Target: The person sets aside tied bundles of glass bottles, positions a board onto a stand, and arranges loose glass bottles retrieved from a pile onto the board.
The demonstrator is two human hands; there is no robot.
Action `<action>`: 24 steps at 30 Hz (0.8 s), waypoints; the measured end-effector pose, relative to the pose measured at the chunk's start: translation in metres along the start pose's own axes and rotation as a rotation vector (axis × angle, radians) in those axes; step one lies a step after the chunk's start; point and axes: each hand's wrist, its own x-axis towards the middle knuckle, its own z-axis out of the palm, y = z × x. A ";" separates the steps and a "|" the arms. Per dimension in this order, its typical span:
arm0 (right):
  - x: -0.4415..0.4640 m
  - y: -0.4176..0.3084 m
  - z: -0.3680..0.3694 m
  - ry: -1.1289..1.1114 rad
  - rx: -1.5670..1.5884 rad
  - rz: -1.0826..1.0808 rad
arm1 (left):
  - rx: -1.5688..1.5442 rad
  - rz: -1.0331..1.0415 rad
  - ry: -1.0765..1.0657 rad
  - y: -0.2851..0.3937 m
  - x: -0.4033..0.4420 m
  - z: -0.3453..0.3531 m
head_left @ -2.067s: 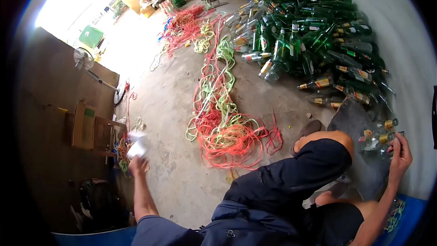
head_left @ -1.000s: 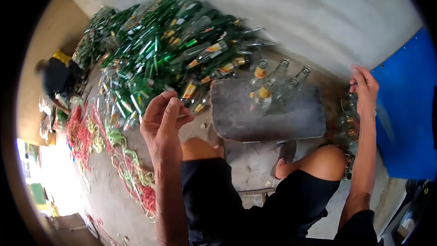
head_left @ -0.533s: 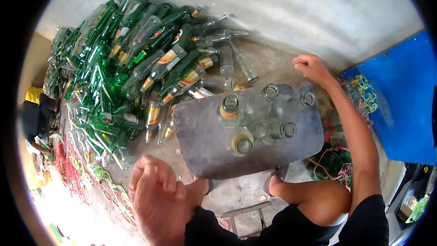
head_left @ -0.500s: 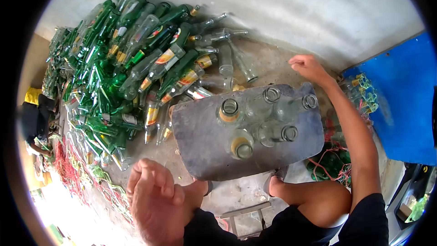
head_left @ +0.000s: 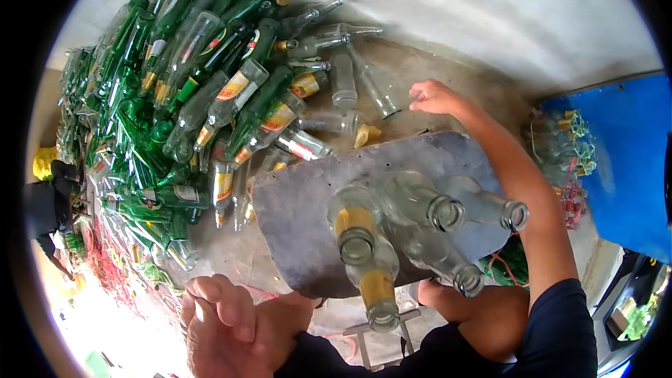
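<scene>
Several clear glass bottles stand in a cluster on a dark board (head_left: pixel 301 203) before my knees, necks toward me; one bottle (head_left: pixel 355 227) has a yellow neck label, and so does another (head_left: pixel 378 287). My right hand (head_left: pixel 437 96) is above the floor beyond the board's far edge, its fingers curled together with nothing visible in them. The nearest loose bottle to it is a clear one (head_left: pixel 378 87), lying on the floor without contact. My left hand (head_left: pixel 224 322) hangs low at the left, near my knee, fingers bent in and no object showing.
A large pile of green and clear bottles (head_left: pixel 175 98) fills the left side along the wall. Bottles in green netting (head_left: pixel 577 136) stand by a blue panel (head_left: pixel 623 168). Red and green strands (head_left: pixel 112 266) lie lower left. Another person (head_left: pixel 49 199) is at the far left.
The view has swung from the strands and fan to the board and come closer to it. My right hand has moved left toward the bottle pile. The white object earlier in my left hand is gone.
</scene>
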 end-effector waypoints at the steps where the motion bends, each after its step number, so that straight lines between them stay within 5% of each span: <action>1: 0.008 -0.001 0.003 0.004 -0.020 0.009 | 0.026 0.018 0.066 -0.001 0.002 0.004; 4: 0.028 -0.012 0.010 -0.003 -0.086 0.045 | -0.109 -0.025 -0.375 0.004 0.021 -0.019; 7: 0.048 -0.014 0.023 0.015 -0.143 0.074 | -0.110 -0.028 -0.172 0.008 0.018 -0.002; 13: 0.067 -0.028 0.046 -0.051 -0.234 0.105 | -0.152 -0.036 -0.300 0.014 0.033 0.002; 24: 0.084 -0.033 0.062 -0.040 -0.162 0.228 | -0.184 0.110 -0.182 0.007 0.033 0.023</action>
